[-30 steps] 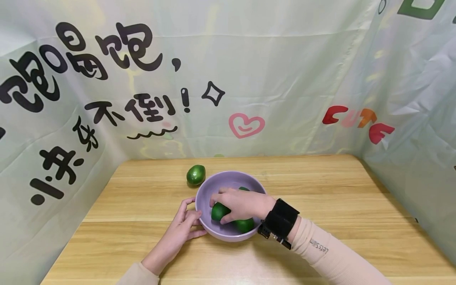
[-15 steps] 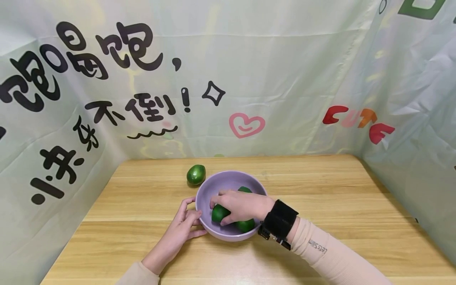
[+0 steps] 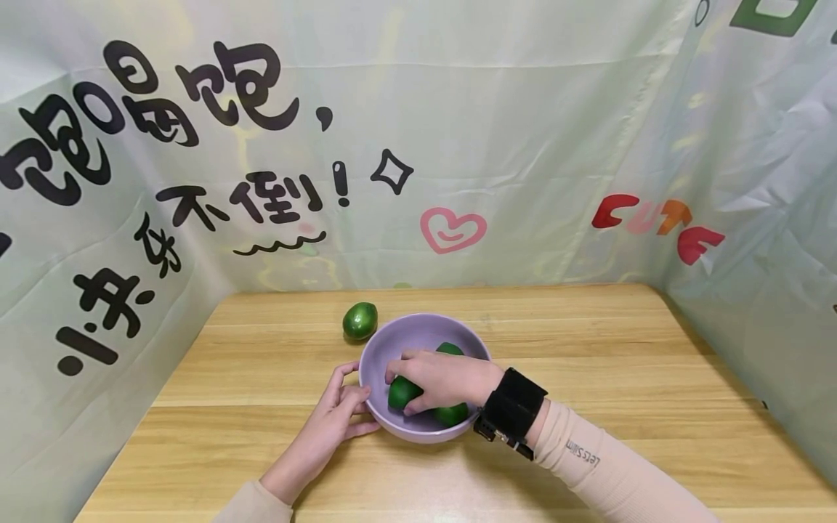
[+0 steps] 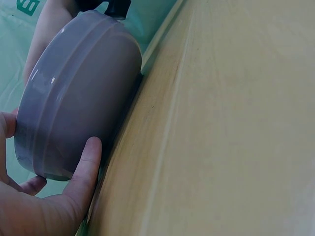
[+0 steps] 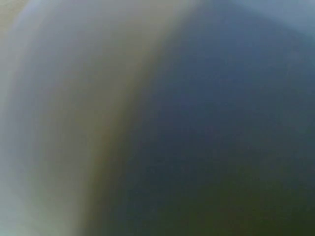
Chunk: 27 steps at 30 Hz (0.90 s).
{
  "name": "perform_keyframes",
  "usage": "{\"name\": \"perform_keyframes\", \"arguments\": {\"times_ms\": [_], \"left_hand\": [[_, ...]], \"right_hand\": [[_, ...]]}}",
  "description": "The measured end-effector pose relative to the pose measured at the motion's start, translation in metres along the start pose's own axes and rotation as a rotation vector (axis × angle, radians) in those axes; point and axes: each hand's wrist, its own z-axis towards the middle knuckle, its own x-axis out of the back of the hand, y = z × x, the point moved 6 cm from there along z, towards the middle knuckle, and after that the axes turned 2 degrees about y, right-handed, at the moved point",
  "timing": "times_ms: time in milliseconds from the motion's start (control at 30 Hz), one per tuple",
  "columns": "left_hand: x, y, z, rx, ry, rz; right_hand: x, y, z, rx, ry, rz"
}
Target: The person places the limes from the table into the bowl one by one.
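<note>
A purple bowl (image 3: 375,356) stands on the wooden table, holding several green limes. Inside it, my right hand (image 3: 445,374) reaches in from the right and grips one lime (image 3: 403,393) between thumb and fingers. Another lime (image 3: 451,415) lies under the wrist near the front wall. Behind the hand a further lime (image 3: 449,349) partly shows. My left hand (image 3: 340,410) holds the bowl's left side, thumb at the rim. In the left wrist view that hand's fingers (image 4: 88,160) press against the bowl's outer wall (image 4: 93,93). The right wrist view is a blur.
One more lime (image 3: 360,321) lies on the table behind the bowl, to its left. The wooden table (image 3: 588,349) ends at a printed cloth backdrop (image 3: 523,145) at the back and sides. A black wrist strap (image 3: 513,407) sits on the right forearm.
Almost nothing differs. The right hand shifts very slightly downward in the bowl; the left hand, the bowl and the outside lime hold their places.
</note>
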Motion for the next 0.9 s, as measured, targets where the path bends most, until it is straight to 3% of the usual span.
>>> {"name": "perform_keyframes", "arguments": {"times_ms": [900], "left_hand": [[-0.0002,0.0003,-0.0005,0.012,0.015,0.008]], "right_hand": [[0.0091,0.0049,-0.0098,-0.047,0.024,0.002]]}}
